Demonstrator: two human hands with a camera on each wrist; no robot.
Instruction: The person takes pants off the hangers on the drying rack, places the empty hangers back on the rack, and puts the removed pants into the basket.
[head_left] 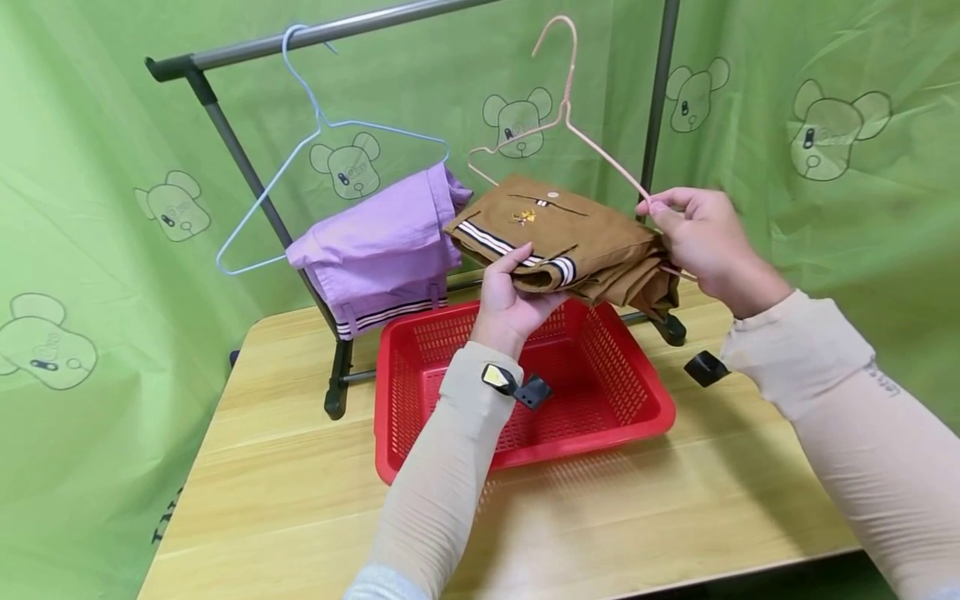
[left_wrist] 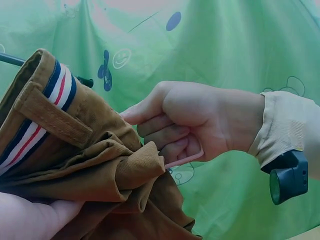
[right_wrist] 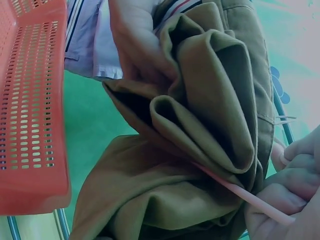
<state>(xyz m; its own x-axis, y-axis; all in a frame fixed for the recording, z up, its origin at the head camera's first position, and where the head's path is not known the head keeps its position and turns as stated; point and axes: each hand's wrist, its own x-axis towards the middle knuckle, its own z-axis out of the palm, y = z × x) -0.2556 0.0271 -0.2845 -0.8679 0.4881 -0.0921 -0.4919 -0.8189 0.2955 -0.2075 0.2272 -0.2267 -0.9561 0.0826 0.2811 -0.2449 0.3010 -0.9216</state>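
Note:
Brown pants (head_left: 570,225) with a striped waistband are draped in folds over the lower bar of a pink hanger (head_left: 603,150). My left hand (head_left: 513,304) holds the pants from below, its thumb over the waistband. At the hanger's right corner my right hand (head_left: 708,237) grips the pink wire. That hand's curled fingers (left_wrist: 170,132) show in the left wrist view, with the wire running out of the cloth. In the right wrist view the bar passes under the folds, and the left hand (right_wrist: 140,45) is partly hidden by cloth.
A grey rack (head_left: 360,25) stands on the wooden table (head_left: 300,500). On its rail hangs a blue hanger (head_left: 277,179) with purple pants (head_left: 382,242). Below the hands sits a red basket (head_left: 525,458). Green curtain (head_left: 787,250) surrounds the table.

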